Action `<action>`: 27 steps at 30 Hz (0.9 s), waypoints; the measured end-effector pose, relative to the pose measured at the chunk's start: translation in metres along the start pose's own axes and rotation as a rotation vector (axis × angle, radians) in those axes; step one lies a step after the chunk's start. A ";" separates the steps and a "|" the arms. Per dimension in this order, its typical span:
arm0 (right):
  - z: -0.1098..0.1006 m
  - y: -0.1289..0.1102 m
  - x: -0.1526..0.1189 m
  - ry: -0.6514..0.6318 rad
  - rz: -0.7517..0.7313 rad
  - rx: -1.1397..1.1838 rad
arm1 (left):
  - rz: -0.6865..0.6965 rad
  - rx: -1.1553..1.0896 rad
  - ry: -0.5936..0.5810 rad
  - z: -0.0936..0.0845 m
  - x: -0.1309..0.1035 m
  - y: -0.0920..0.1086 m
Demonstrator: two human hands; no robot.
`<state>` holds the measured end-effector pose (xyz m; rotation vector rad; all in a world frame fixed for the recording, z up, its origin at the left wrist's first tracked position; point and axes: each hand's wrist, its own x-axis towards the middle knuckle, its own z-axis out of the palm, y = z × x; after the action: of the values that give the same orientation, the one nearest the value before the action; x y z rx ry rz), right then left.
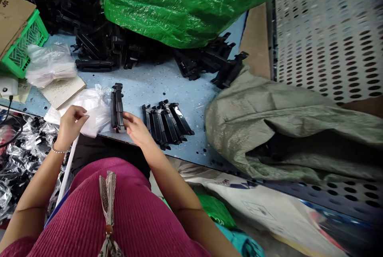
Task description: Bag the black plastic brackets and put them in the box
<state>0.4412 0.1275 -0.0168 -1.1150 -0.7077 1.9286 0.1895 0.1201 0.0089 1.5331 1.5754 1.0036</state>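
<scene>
My left hand (71, 124) is over a pile of clear plastic bags (97, 107), thumb and fingers drawn together at the edge of a thin bag. At the table's near edge, my right hand (137, 128) grips the lower end of a long black plastic part (117, 107) that looks like a bracket or latch. This part is beside the bags, its length pointing away from me. Right of my right hand lies a row of several similar black parts (167, 123), side by side and slightly fanned.
Black parts (98, 50) are heaped at the back, under a green woven sack (179, 6). A green basket (22, 50) and a bundle of bags (50, 65) stand left. Bagged parts (26, 157) lie below. A grey-green sack (284, 101) and perforated metal panel (326, 30) are right.
</scene>
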 end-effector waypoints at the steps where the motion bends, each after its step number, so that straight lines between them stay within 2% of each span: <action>1: -0.003 -0.002 -0.008 0.008 0.009 0.011 | 0.077 0.110 -0.019 0.000 -0.002 0.000; 3: -0.006 -0.004 -0.025 -0.077 0.116 0.076 | 0.170 0.272 -0.088 0.002 -0.003 0.000; 7: 0.000 0.008 -0.042 -0.357 0.466 0.238 | 0.110 0.229 -0.155 0.005 0.001 -0.003; 10: 0.004 0.025 -0.034 -0.315 0.564 0.336 | 0.135 0.195 -0.172 0.004 -0.006 0.001; 13: 0.008 0.035 -0.021 -0.190 0.479 0.317 | 0.351 0.205 -0.254 0.008 -0.028 0.015; 16: 0.018 0.035 -0.016 -0.067 0.246 0.109 | 0.552 0.156 -0.406 0.017 -0.050 0.026; 19: 0.033 0.029 -0.023 0.031 -0.070 -0.315 | 0.551 0.170 -0.478 0.024 -0.059 0.029; 21: 0.044 0.026 -0.032 0.019 -0.199 -0.558 | 0.528 0.214 -0.434 0.023 -0.061 0.033; 22: 0.047 0.024 -0.036 -0.031 -0.220 -0.615 | 0.521 0.233 -0.389 0.019 -0.064 0.037; 24: 0.049 0.017 -0.043 -0.200 -0.208 -0.625 | 0.467 0.269 -0.317 0.000 -0.073 0.044; 26: 0.040 0.006 -0.050 -0.330 -0.188 -0.628 | 0.325 0.334 -0.275 -0.039 -0.086 0.042; 27: 0.031 -0.002 -0.053 -0.325 -0.189 -0.668 | 0.220 0.384 -0.257 -0.065 -0.093 0.035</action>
<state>0.4314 0.0813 0.0228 -1.0598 -1.6601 1.7650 0.1515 0.0238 0.0661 2.0445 1.4956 0.6032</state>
